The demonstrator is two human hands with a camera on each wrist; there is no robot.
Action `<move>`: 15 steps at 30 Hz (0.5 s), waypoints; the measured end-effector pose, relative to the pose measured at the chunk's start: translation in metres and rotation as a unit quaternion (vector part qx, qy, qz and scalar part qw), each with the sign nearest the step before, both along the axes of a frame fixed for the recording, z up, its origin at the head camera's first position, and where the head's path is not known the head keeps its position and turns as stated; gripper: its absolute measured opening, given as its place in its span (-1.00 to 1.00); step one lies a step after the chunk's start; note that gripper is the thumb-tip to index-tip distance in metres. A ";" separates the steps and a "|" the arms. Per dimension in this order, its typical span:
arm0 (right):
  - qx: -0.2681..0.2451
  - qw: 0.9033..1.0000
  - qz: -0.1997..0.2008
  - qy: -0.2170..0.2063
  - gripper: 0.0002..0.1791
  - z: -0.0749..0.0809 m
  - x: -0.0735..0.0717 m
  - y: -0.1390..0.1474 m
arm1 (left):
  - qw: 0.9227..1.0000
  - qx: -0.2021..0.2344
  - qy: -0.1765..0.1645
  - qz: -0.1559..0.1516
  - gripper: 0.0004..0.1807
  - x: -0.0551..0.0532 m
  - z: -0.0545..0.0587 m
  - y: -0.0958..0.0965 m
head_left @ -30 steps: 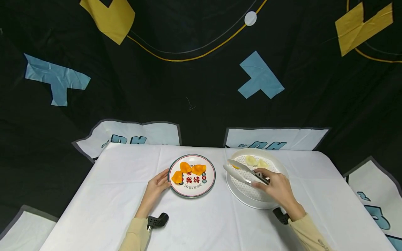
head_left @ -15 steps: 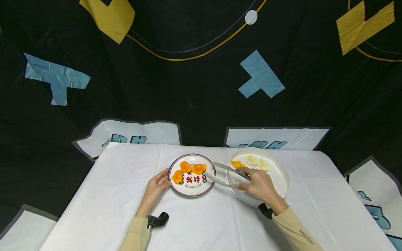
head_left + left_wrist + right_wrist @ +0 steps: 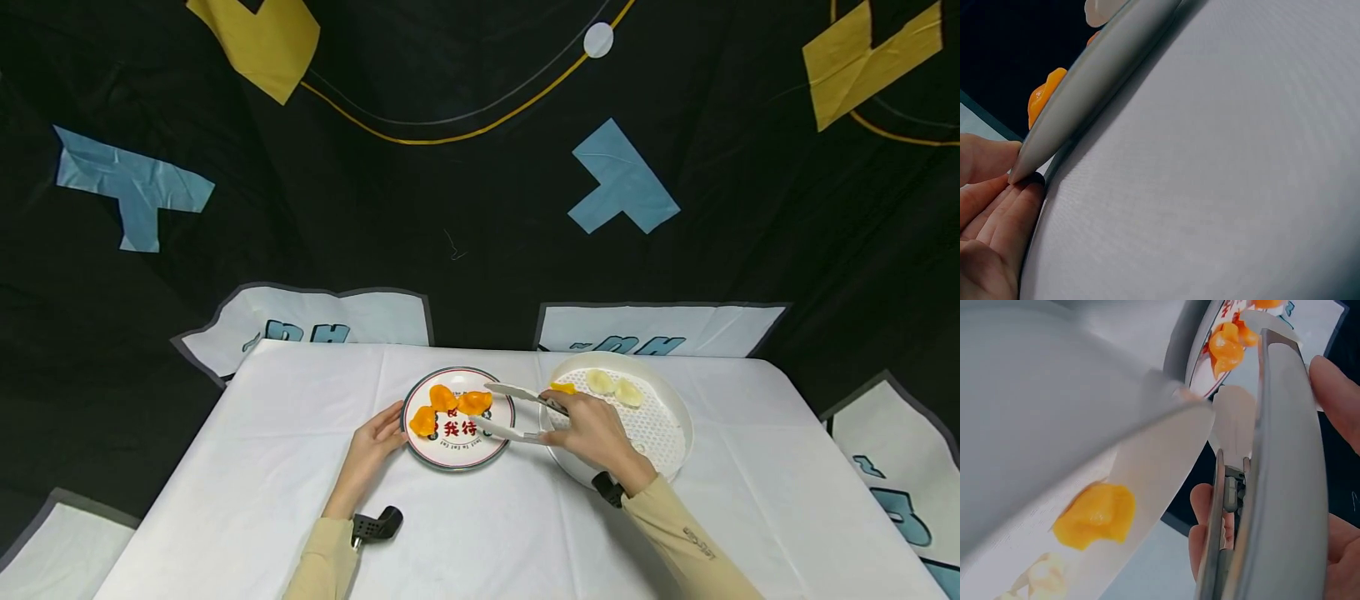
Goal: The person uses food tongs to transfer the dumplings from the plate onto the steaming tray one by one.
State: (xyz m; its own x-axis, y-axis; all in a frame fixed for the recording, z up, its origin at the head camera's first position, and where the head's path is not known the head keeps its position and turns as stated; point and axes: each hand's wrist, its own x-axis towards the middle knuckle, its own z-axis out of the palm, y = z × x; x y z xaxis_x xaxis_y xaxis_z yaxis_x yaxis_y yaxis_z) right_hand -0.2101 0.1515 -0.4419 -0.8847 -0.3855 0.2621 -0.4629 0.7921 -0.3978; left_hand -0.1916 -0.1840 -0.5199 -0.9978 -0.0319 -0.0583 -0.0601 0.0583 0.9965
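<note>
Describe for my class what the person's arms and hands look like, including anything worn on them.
The left hand and right hand are bare, without gloves. The left sleeve and right sleeve are long and tan; the right one carries dark lettering, too small to read. Each arm wears a black device near the hand.

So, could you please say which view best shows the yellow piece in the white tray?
The right wrist view: the yellow piece appears large and unobstructed. The head view shows it small, partly behind the right hand; the left wrist view doesn't show it.
</note>
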 end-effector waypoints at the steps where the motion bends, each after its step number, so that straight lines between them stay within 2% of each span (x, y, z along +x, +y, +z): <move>1: 0.002 1.000 0.002 0.002 -0.38 0.000 -0.001 -0.002 | 1.000 0.001 0.000 0.000 -0.37 0.000 0.000 0.000; 7: 0.014 1.000 0.001 0.013 -0.39 -0.003 -0.006 -0.010 | 1.000 -0.003 -0.002 0.005 -0.37 -0.001 0.000 0.001; 15: 0.023 1.000 0.003 0.002 -0.40 -0.004 -0.009 -0.019 | 1.000 -0.007 -0.010 0.008 -0.37 -0.002 -0.001 0.001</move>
State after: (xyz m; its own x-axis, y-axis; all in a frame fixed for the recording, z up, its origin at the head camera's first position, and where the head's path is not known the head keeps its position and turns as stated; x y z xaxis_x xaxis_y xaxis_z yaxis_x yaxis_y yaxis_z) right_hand -0.2196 0.1326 -0.4457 -0.8814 -0.4028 0.2467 -0.4692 0.8068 -0.3590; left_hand -0.1933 -0.1832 -0.5210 -0.9959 -0.0481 -0.0768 -0.0801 0.0702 0.9943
